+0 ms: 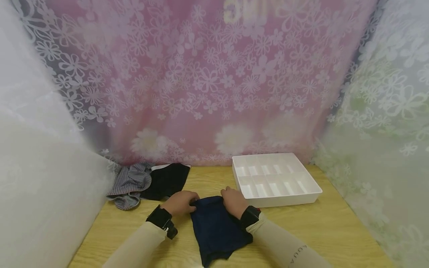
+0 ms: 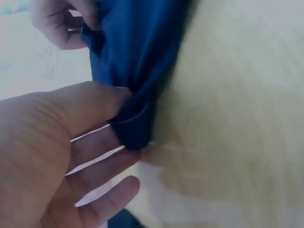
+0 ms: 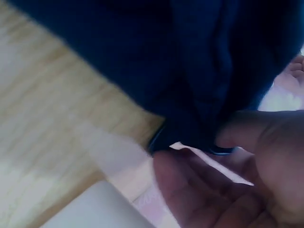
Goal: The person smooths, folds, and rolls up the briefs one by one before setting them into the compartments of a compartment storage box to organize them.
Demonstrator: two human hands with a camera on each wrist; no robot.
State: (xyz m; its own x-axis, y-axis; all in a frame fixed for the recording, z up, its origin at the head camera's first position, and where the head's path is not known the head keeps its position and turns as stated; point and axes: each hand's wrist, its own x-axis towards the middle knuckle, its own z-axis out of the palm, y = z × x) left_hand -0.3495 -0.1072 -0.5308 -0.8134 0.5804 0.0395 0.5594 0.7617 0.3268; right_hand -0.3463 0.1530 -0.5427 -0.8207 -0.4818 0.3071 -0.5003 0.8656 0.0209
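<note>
A pair of navy boxer briefs lies on the table between my hands, waistband away from me and legs toward me. My left hand pinches the left corner of the waistband. In the left wrist view, the thumb lies on the navy cloth with fingers beneath it. My right hand grips the other waistband corner. The right wrist view shows its thumb and fingers at the edge of the dark blue fabric.
A white divided tray with several compartments stands at the back right, close to my right hand. At the back left lie a black garment with a white band and a crumpled grey striped garment. Floral curtains surround the wooden table.
</note>
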